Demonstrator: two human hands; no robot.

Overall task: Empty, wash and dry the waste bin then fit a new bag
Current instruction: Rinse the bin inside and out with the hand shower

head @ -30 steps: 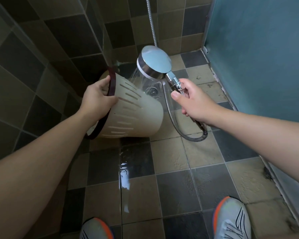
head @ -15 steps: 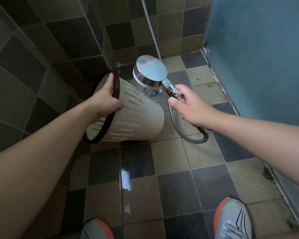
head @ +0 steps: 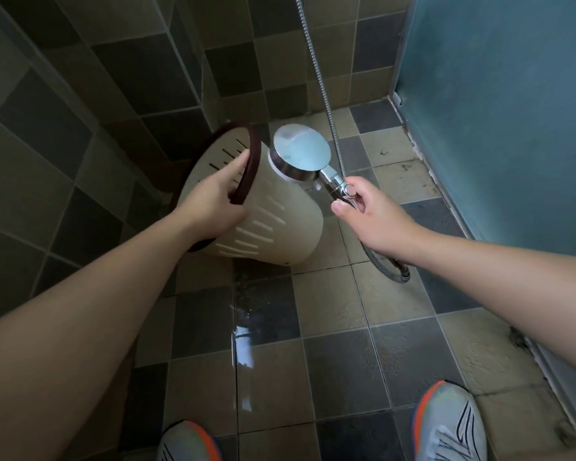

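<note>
Cream plastic waste bin [head: 273, 221] hangs tilted above the wet floor [head: 330, 294], my left hand [head: 213, 207] clamped on its dark rim; right hand [head: 373, 217] grasps the shower head [head: 300, 156]; I'd rotate the bin slowly, sweeping spray across every slot.

The left hand [head: 213, 207] grips the tilted waste bin [head: 280, 221] by its dark rim. The right hand [head: 373, 217] holds the shower head [head: 300, 156] against the bin's side.

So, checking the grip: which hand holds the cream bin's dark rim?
The left hand, fingers hooked inside the cream slotted plastic bin; the right hand holds the chrome shower head.
</note>
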